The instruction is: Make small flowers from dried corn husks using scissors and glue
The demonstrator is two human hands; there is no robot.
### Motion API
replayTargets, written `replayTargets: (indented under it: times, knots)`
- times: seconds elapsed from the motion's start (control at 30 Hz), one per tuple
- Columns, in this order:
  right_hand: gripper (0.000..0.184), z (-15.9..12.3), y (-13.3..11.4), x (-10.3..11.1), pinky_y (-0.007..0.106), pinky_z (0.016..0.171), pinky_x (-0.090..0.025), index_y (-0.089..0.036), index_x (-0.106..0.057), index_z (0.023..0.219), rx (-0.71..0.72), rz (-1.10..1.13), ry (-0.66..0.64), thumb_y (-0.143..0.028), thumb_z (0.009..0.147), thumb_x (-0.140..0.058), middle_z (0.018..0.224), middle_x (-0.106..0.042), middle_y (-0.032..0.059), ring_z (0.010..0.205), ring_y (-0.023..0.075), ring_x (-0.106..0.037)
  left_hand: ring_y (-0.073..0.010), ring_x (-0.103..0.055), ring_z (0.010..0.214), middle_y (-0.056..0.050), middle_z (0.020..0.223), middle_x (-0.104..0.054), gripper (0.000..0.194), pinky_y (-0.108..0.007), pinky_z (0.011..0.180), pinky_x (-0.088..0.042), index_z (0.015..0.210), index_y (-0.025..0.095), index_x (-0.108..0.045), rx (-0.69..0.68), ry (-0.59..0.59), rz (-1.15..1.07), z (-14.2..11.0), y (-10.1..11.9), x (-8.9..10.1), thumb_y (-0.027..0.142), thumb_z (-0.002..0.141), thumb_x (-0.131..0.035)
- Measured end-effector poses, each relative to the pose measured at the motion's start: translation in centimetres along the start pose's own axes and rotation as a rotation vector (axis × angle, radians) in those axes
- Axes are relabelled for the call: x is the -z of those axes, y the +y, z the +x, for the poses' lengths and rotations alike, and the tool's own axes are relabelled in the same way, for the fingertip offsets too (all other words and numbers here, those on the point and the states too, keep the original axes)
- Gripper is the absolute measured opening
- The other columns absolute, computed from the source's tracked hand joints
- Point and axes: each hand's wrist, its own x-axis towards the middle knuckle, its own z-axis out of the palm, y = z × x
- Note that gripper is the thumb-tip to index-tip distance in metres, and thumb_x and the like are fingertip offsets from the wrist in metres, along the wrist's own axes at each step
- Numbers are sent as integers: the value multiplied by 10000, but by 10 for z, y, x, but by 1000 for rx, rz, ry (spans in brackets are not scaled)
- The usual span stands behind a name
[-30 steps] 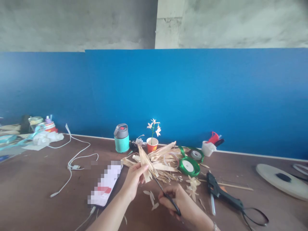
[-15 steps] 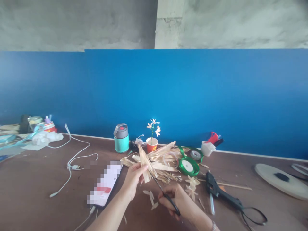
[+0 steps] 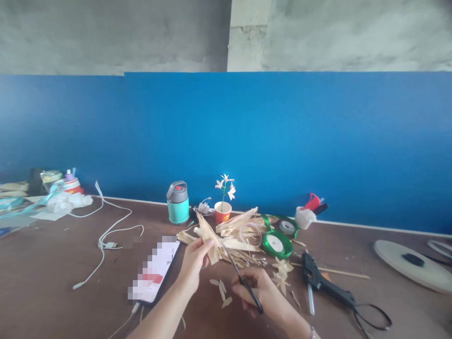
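Between the thumb and fingers of my left hand is a pale dried corn husk, its tip pointing up and away. My right hand grips a pair of black-handled scissors, whose blades point up-left toward the husk's right edge. I cannot tell whether the blades touch it. Beneath and behind lies a pile of dried husks. Below the hands are several small cut petals on the table. To the right of the scissors rest pale husk flowers.
A red paper cup holds a flower stem behind the husks. Around stand a teal flask, a green ribbon spool, a black glue gun and a white pen cup. A phone with cable lies left.
My left hand has shifted slightly left with the husk, which now leans further left. The scissors have moved a little left and up, their blades showing more plainly.
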Motion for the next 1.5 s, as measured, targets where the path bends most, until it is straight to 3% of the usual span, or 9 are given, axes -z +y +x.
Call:
replayTargets:
  times: [0.17, 0.3, 0.53, 0.8, 0.93, 1.07, 1.17, 1.3, 1.5]
  knots:
    - [421, 2, 2, -7, 232, 572, -439, -162, -592, 873, 319, 89, 312, -446, 620, -771, 665, -566, -15, 619, 138, -521, -107, -494, 436, 7, 496, -605, 264, -200, 432, -302, 643, 142, -684, 5, 2, 82, -11, -8, -10, 402, 638, -728]
    - [405, 0, -1, -15, 247, 585, -441, -165, -588, 888, 323, 115, 377, -429, 639, -766, 686, -575, -3, 629, 153, -522, -209, -638, 644, -42, 666, -713, 193, -241, 561, -438, 708, 152, -718, -39, -9, 143, -24, -12, -22, 335, 648, -715]
    - [373, 2, -3, -17, 234, 546, -405, -162, -554, 822, 312, 202, 359, -397, 625, -766, 653, -569, -6, 581, 134, -494, -255, -655, 751, -66, 728, -733, 180, -274, 641, -469, 759, 147, -739, -90, -56, 208, -30, -13, -28, 294, 664, -697]
    - [288, 3, 0, -15, 214, 525, -372, -158, -554, 783, 266, 137, 250, -315, 623, -734, 623, -537, -29, 558, 110, -463, -89, -466, 439, 1, 547, -618, 276, -190, 425, -317, 694, 138, -666, -83, 120, 102, -10, 3, -7, 406, 652, -716]
    - [157, 6, 12, -13, 228, 571, -415, -148, -606, 793, 248, -130, 194, -227, 660, -635, 644, -606, -2, 603, 145, -537, -81, -478, 448, -2, 665, -660, 497, -184, 423, -312, 1007, 146, -635, -88, 125, 89, 5, 1, 5, 434, 619, -749]
    - [193, 6, 11, -10, 254, 616, -449, -158, -663, 816, 269, -353, 273, -178, 661, -550, 691, -670, 37, 657, 192, -591, -199, -644, 765, -108, 956, -690, 754, -276, 644, -487, 1283, 126, -467, -144, 92, 150, 22, -14, 17, 452, 652, -722]
    - [207, 5, 8, -9, 269, 650, -464, -155, -678, 848, 300, -258, 249, -198, 675, -572, 735, -683, 51, 697, 207, -608, -262, -612, 985, -153, 1200, -602, 618, -374, 821, -488, 1226, 160, -540, -363, 123, 386, 28, -20, 24, 433, 691, -687]
    - [340, 2, 3, -8, 195, 416, -352, -136, -648, 885, 64, 46, 98, -378, 651, -699, 529, -574, -21, 434, 103, -477, -294, -527, 1117, -100, 1134, -638, 327, -474, 985, -373, 1058, 231, -666, -742, 151, 736, 19, -10, 21, 375, 766, -634]
    - [421, -5, -6, -7, 147, 364, -287, -137, -629, 820, -15, 231, -68, -476, 603, -752, 471, -541, -46, 365, 39, -406, -277, -515, 1122, -79, 1137, -630, 191, -449, 955, -400, 836, 262, -728, -750, 124, 744, 1, 0, 5, 384, 823, -582]
